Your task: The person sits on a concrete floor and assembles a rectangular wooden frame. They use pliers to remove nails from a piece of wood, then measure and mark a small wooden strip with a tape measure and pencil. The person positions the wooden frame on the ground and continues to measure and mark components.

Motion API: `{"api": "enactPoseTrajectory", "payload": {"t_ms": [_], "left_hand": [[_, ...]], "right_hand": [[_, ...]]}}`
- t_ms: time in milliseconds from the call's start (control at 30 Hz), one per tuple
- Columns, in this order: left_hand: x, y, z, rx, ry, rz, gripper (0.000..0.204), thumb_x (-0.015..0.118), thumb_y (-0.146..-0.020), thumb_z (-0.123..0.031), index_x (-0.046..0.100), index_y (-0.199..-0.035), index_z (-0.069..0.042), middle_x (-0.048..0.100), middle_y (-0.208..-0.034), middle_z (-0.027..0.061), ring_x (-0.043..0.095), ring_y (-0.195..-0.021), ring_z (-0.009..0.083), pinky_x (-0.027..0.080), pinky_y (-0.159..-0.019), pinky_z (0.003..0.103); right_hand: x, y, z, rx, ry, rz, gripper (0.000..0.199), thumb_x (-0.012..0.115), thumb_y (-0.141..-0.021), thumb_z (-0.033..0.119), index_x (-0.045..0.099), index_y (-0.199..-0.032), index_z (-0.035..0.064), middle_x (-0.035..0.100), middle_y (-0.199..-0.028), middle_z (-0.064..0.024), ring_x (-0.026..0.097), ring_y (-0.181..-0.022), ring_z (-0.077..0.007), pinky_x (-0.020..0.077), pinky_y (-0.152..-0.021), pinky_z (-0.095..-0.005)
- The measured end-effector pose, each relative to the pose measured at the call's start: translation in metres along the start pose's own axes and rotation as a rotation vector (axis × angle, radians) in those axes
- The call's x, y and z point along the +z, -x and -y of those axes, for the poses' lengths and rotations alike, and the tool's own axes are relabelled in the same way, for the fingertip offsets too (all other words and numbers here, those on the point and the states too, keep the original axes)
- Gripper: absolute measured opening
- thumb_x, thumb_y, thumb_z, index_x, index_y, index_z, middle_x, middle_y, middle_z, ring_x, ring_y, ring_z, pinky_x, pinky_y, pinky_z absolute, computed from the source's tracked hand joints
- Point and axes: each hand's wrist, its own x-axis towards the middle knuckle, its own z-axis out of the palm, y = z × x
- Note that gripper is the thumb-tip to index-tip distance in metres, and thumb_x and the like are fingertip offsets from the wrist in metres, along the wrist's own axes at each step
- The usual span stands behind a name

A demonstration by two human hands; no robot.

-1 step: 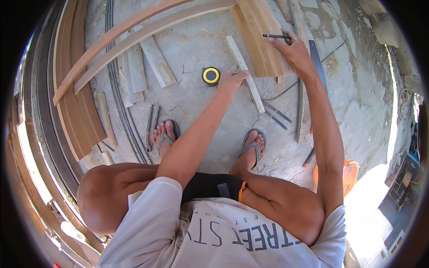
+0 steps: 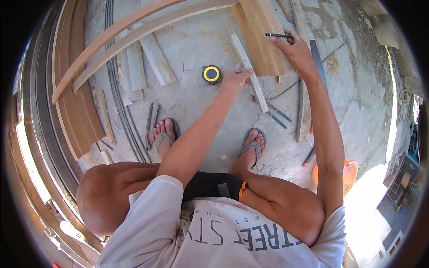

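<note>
My left hand [image 2: 235, 80] is closed on a pale, narrow wooden strip [image 2: 258, 92], gripping it near its middle with thumb and fingers. The strip slants from far left to near right, just left of some brown boards [image 2: 263, 49]. Held between the thumb and fingers of my right hand [image 2: 300, 54] is a slim black pen or pencil [image 2: 278, 35], pointing left above those boards. A yellow and black tape measure [image 2: 211, 74] lies on the concrete left of my left hand. Pliers [image 2: 279, 117] with dark blue handles rest by the strip's near end.
A saw blade [image 2: 316, 58] lies beyond my right wrist, beside a long plank [image 2: 303, 111]. Two long curved wooden pieces [image 2: 147, 30] cross the far left over stacked boards [image 2: 71, 120]. Dark rods [image 2: 118, 89] run alongside. A rounded orange object [image 2: 351, 174] sits by my right elbow.
My left hand and the wooden strip have shifted slightly to the right. My right hand, with the pen or pencil, has also moved a little to the right.
</note>
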Motion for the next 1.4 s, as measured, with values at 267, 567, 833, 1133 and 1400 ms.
{"api": "enactPoseTrajectory", "payload": {"t_ms": [267, 567, 833, 1133, 1400], "left_hand": [[0.057, -0.003, 0.010, 0.273, -0.373, -0.174, 0.067, 0.080, -0.090, -0.022, 0.058, -0.150, -0.002, 0.080, -0.097, 0.0156, 0.074, -0.085, 0.0179, 0.057, -0.073, 0.034], [0.058, -0.005, 0.010, 0.300, -0.338, -0.251, 0.075, 0.082, -0.086, -0.026, 0.056, -0.152, 0.000, 0.077, -0.096, 0.0182, 0.074, -0.088, 0.0232, 0.056, -0.081, 0.038], [0.070, 0.011, 0.022, 0.397, -0.322, -0.344, 0.076, 0.082, -0.084, -0.024, 0.055, -0.151, 0.000, 0.073, -0.111, 0.0260, 0.069, -0.110, 0.0399, 0.053, -0.099, 0.046], [0.069, 0.003, 0.024, 0.201, -0.157, -0.258, 0.086, 0.088, -0.074, -0.023, 0.056, -0.152, -0.004, 0.071, -0.124, 0.0264, 0.066, -0.121, 0.0394, 0.053, -0.106, 0.044], [0.065, -0.021, 0.031, 0.191, -0.290, -0.258, 0.069, 0.085, -0.077, -0.033, 0.068, -0.139, -0.007, 0.078, -0.110, 0.0208, 0.076, -0.098, 0.0300, 0.059, -0.090, 0.041]], "right_hand": [[0.002, 0.003, -0.004, 0.006, -0.076, -0.002, 0.081, 0.088, -0.088, 0.045, 0.058, -0.142, -0.0069, 0.074, -0.119, -0.0185, 0.071, -0.105, -0.0195, 0.0558, -0.092, -0.0323], [0.006, 0.007, 0.004, 0.027, -0.065, -0.048, 0.072, 0.085, -0.091, 0.041, 0.059, -0.141, -0.0051, 0.074, -0.116, -0.0150, 0.070, -0.105, -0.0164, 0.0543, -0.092, -0.0293], [0.005, 0.005, -0.007, 0.062, -0.053, -0.087, 0.087, 0.084, -0.093, 0.041, 0.046, -0.152, -0.0097, 0.067, -0.133, -0.0220, 0.065, -0.119, -0.0209, 0.0514, -0.100, -0.0305], [0.004, 0.003, -0.008, 0.097, -0.113, -0.076, 0.082, 0.081, -0.097, 0.037, 0.043, -0.154, -0.0081, 0.065, -0.136, -0.0198, 0.064, -0.120, -0.0216, 0.0519, -0.100, -0.0322], [0.012, 0.006, 0.004, 0.072, -0.135, -0.042, 0.072, 0.079, -0.099, 0.034, 0.049, -0.151, -0.0042, 0.067, -0.133, -0.0167, 0.065, -0.116, -0.0186, 0.0529, -0.097, -0.0315]]}}
